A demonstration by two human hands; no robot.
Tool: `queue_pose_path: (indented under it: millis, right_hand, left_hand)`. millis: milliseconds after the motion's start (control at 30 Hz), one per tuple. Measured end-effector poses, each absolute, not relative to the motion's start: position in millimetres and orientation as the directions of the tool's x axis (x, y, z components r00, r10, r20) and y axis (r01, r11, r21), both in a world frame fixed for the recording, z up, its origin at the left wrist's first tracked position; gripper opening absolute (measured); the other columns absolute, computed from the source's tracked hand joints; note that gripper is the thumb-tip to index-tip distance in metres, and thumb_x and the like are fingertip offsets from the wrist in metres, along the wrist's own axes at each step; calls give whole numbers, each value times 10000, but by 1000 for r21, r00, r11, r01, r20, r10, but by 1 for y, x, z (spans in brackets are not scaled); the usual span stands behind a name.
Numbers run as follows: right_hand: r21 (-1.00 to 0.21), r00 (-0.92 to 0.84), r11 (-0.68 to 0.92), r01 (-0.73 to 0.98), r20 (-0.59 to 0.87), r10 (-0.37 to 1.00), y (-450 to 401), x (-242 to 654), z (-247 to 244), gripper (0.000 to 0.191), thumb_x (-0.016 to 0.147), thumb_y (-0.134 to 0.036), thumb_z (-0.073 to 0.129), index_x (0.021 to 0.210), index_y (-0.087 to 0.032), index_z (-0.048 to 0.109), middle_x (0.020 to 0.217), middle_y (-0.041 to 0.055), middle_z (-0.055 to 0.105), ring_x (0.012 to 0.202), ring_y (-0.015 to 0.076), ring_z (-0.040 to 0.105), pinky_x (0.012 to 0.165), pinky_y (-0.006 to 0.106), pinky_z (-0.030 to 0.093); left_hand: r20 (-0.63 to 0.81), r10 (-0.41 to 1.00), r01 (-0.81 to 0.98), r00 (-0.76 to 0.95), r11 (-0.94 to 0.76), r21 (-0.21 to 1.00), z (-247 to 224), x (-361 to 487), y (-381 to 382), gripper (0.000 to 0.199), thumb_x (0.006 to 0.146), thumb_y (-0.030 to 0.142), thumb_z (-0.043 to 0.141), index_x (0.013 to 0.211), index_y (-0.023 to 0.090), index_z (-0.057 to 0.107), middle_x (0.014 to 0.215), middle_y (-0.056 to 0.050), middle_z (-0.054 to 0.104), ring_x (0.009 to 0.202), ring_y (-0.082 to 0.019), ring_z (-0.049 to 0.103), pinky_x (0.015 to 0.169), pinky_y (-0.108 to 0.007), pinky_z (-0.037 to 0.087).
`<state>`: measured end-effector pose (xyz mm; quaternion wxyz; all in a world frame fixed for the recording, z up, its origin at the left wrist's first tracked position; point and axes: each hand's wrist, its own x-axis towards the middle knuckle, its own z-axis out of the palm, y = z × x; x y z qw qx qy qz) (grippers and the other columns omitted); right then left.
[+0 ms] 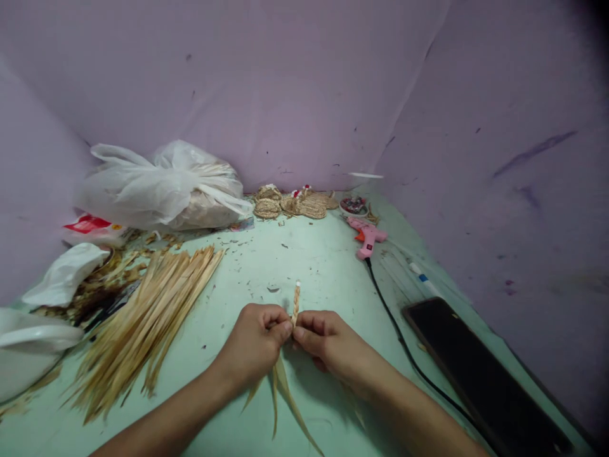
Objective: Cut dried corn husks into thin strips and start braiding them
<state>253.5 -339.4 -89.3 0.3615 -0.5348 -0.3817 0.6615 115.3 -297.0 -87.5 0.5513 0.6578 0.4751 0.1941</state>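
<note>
A short braid of pale dried plant strips point(296, 303) stands up between my hands, its tip white. My left hand point(261, 333) pinches it from the left between thumb and forefinger. From the other side my right hand point(328, 339) pinches the same braid just below its woven part. Loose strip ends point(285, 400) hang down under my hands and spread toward me. Left of my left hand lies a thick bundle of dried strips point(147, 324) on the pale green table point(257, 260).
Behind the bundle sits a tied white plastic bag point(166, 187). Woven pieces point(299, 204) and a small bowl point(354, 205) line the back wall. A pink glue gun point(366, 237) trails its black cord point(399, 336) beside a dark phone point(485, 374) at right.
</note>
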Motion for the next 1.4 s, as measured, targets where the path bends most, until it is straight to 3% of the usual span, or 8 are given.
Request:
queue_pose_path:
  millis: [167, 400, 667, 900, 1000, 1133, 1267, 1400]
  right_hand:
    - [-921, -68, -378, 91, -384, 921, -336, 254, -91, 245, 699, -216, 520, 463, -151, 501, 413, -60, 344, 415, 58, 233, 442, 242, 160]
    - [-923, 121, -383, -46, -385, 915, -337, 248, -97, 202, 640, -261, 580, 476, -144, 564, 392, -50, 411, 402, 56, 269, 444, 224, 211]
    - [-932, 211, -307, -194, -345, 915, -338, 246, -98, 214, 640, -300, 644, 507, -137, 610, 517, 23, 586, 497, 103, 468, 554, 241, 366]
    - [-829, 182, -379, -412, -482, 857, -342, 241, -97, 174, 607, -294, 675, 590, -123, 651, 540, 33, 598, 467, 100, 463, 474, 234, 342]
    - [-800, 140, -408, -440, -510, 849, -342, 240, -94, 207, 590, -300, 685, 507, -136, 588, 422, -21, 498, 374, 64, 367, 413, 221, 277]
    - [-790, 128, -398, -467, -506, 853, -343, 239, -93, 239, 576, -327, 701, 505, -148, 558, 429, -24, 511, 388, 70, 394, 426, 219, 279]
    - [-772, 57, -443, -455, -522, 851, -345, 237, -95, 274, 582, -360, 704, 510, -149, 544, 421, -22, 514, 372, 67, 380, 415, 215, 236]
    - [-782, -38, -420, -460, -455, 889, -343, 237, -93, 268, 608, -369, 674, 514, -157, 538, 452, 8, 559, 427, 104, 464, 466, 233, 314]
  left_hand:
    - [-317, 827, 448, 465, 89, 890, -87, 116, -295, 169, 638, 245, 507, 540, 130, 583, 448, 45, 404, 462, -85, 315, 457, -226, 235]
    - [-291, 832, 573, 472, -39, 819, -84, 113, -292, 219, 724, 282, 470, 613, 153, 607, 576, -14, 578, 554, -130, 469, 531, -246, 319]
    - [58, 856, 800, 514, -502, 327, -68, 111, -321, 213, 789, 174, 395, 699, 185, 587, 587, -38, 606, 482, -168, 536, 474, -267, 301]
    - [455, 515, 593, 726, -805, -35, -98, 121, -352, 303, 680, 10, 351, 815, 90, 611, 572, -76, 600, 433, -188, 538, 409, -280, 393]
    - [429, 512, 536, 744, -841, 75, -95, 120, -348, 291, 717, 32, 344, 821, 103, 607, 594, -71, 605, 456, -181, 544, 417, -276, 408]
    - [384, 784, 594, 487, -621, 512, -72, 113, -325, 212, 802, 143, 392, 673, 160, 559, 690, -61, 614, 633, -159, 575, 601, -272, 443]
    - [-164, 908, 470, 384, -39, 882, -66, 111, -299, 186, 751, 290, 483, 654, 152, 559, 659, -45, 601, 623, -151, 540, 602, -269, 410]
    - [-516, 627, 267, 584, 452, 851, -76, 114, -292, 266, 723, 394, 496, 600, 158, 509, 447, 47, 427, 362, -65, 330, 399, -211, 272]
